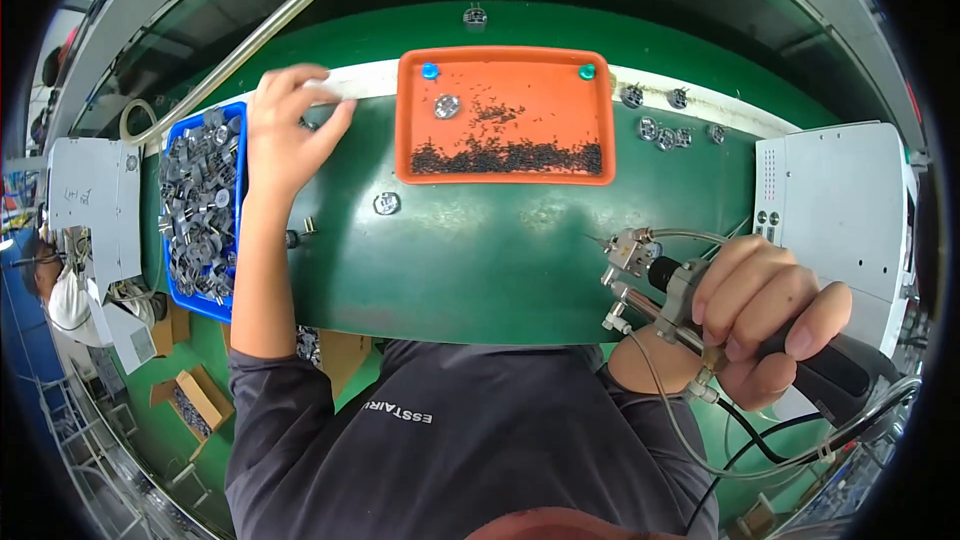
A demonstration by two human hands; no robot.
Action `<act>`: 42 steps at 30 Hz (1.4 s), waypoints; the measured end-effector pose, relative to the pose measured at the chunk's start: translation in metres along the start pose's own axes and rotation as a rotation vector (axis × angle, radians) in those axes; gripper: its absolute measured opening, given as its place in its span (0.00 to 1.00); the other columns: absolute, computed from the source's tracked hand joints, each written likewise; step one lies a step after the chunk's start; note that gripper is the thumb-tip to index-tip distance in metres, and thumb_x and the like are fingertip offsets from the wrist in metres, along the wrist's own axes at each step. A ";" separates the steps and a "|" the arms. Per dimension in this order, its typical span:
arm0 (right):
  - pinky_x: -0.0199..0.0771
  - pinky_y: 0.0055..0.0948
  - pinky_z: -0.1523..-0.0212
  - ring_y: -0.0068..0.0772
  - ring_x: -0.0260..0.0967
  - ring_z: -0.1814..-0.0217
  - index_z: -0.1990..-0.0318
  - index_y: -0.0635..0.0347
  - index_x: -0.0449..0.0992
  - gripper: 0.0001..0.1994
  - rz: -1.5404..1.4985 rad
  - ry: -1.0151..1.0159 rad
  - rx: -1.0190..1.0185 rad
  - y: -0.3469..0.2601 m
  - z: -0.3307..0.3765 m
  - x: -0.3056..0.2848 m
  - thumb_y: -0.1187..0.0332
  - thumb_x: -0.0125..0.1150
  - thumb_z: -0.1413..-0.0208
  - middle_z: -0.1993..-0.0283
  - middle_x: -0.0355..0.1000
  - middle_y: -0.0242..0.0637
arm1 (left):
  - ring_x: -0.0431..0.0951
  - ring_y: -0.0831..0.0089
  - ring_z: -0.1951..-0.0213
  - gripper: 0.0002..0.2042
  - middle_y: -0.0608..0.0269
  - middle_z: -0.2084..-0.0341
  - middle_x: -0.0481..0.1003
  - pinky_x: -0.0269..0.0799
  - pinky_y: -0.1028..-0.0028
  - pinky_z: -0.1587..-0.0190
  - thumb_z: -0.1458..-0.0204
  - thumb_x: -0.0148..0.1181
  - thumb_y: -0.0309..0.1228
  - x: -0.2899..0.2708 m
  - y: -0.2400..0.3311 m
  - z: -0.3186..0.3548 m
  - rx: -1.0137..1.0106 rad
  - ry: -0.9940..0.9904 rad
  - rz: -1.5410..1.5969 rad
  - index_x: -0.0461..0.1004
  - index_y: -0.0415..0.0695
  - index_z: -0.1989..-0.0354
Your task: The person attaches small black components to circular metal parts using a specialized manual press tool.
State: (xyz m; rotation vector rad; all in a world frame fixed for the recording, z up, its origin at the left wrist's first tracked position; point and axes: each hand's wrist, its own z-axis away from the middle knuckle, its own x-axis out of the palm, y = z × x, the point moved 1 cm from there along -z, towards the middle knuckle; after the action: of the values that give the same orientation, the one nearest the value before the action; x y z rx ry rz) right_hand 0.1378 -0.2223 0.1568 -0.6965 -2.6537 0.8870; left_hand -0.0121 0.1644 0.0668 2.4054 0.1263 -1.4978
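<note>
My left hand (285,130) reaches over the inner edge of a blue bin (200,305) full of grey metal parts, fingers spread and curled down; I cannot tell if it holds a part. My right hand (765,315) is shut on a black-handled powered screwdriver (650,285) with a metal head and thin hoses, held level near the green table's (480,260) front right edge, tip pointing left. An orange tray (505,172) at the back centre holds several small dark screws, one round metal part and two blue-green pins. A single round metal part (386,203) lies in front of it.
A grey control box (840,200) stands at the right; several small metal parts (665,130) lie behind it on the table. Another grey box (85,200) sits at far left. Cardboard boxes (195,395) are on the floor at lower left. A curved tube (270,30) runs along the back.
</note>
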 end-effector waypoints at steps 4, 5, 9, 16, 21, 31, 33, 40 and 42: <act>0.69 0.23 0.78 0.24 0.67 0.81 0.53 0.52 0.66 0.13 -0.040 0.001 0.022 -0.003 0.007 -0.005 0.65 0.65 0.35 0.77 0.68 0.26 | 0.78 0.55 0.45 0.12 0.56 0.53 0.81 0.73 0.61 0.41 0.48 0.70 0.34 0.058 0.039 -0.088 0.257 0.002 0.405 0.85 0.44 0.57; 0.69 0.26 0.80 0.27 0.68 0.82 0.53 0.52 0.65 0.15 -0.061 0.013 0.025 -0.004 0.007 -0.006 0.67 0.70 0.37 0.76 0.70 0.28 | 0.79 0.54 0.46 0.11 0.54 0.53 0.81 0.73 0.62 0.41 0.48 0.69 0.33 0.077 0.039 -0.106 0.261 -0.053 0.412 0.85 0.43 0.57; 0.69 0.26 0.80 0.26 0.67 0.82 0.50 0.51 0.65 0.15 -0.038 0.049 0.042 -0.002 0.006 -0.003 0.66 0.68 0.36 0.76 0.69 0.28 | 0.83 0.56 0.52 0.10 0.52 0.55 0.82 0.77 0.64 0.46 0.47 0.69 0.31 0.124 0.035 -0.146 0.294 -0.273 0.419 0.86 0.40 0.60; 0.67 0.23 0.70 0.20 0.64 0.77 0.44 0.50 0.71 0.15 -0.049 0.011 0.085 -0.008 0.005 -0.008 0.57 0.61 0.31 0.74 0.68 0.23 | 0.83 0.54 0.59 0.08 0.49 0.64 0.82 0.79 0.62 0.53 0.46 0.66 0.29 0.075 0.072 -0.144 0.383 -0.199 0.434 0.83 0.37 0.63; 0.67 0.24 0.69 0.20 0.65 0.76 0.45 0.49 0.72 0.15 -0.077 0.013 0.133 0.004 0.011 -0.006 0.55 0.62 0.32 0.73 0.68 0.23 | 0.83 0.61 0.57 0.05 0.58 0.61 0.83 0.78 0.63 0.50 0.49 0.68 0.27 0.028 0.127 -0.037 0.360 -0.171 0.537 0.82 0.39 0.66; 0.67 0.23 0.70 0.19 0.67 0.77 0.49 0.50 0.76 0.16 -0.135 0.066 0.112 0.004 0.011 0.003 0.54 0.67 0.36 0.75 0.69 0.21 | 0.77 0.64 0.58 0.17 0.67 0.57 0.77 0.72 0.64 0.55 0.63 0.79 0.31 0.043 0.178 0.042 0.329 -0.188 0.736 0.82 0.44 0.63; 0.67 0.23 0.70 0.19 0.67 0.78 0.50 0.50 0.76 0.15 -0.148 0.086 0.108 0.004 0.010 0.007 0.54 0.68 0.37 0.75 0.69 0.21 | 0.78 0.64 0.57 0.18 0.67 0.58 0.78 0.73 0.64 0.53 0.60 0.78 0.30 0.048 0.190 0.034 0.346 -0.107 0.873 0.81 0.43 0.59; 0.67 0.22 0.71 0.18 0.67 0.79 0.53 0.50 0.78 0.15 -0.201 0.151 0.052 0.003 0.012 0.010 0.54 0.70 0.39 0.77 0.70 0.20 | 0.78 0.63 0.56 0.15 0.69 0.60 0.79 0.73 0.63 0.52 0.57 0.75 0.27 0.061 0.179 0.037 0.449 -0.170 0.945 0.80 0.43 0.60; 0.66 0.21 0.72 0.18 0.67 0.79 0.53 0.50 0.78 0.15 -0.195 0.167 0.027 -0.002 0.012 0.008 0.54 0.70 0.39 0.77 0.70 0.20 | 0.78 0.61 0.55 0.15 0.66 0.59 0.79 0.74 0.62 0.52 0.59 0.76 0.26 0.059 0.169 0.035 0.482 -0.093 0.755 0.79 0.43 0.62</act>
State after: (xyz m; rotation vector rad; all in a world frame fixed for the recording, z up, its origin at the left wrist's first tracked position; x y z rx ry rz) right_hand 0.1254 -0.2255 0.1490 -0.4726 -2.5043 0.7741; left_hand 0.0233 -0.0121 0.0356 2.2695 -1.1440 -1.3401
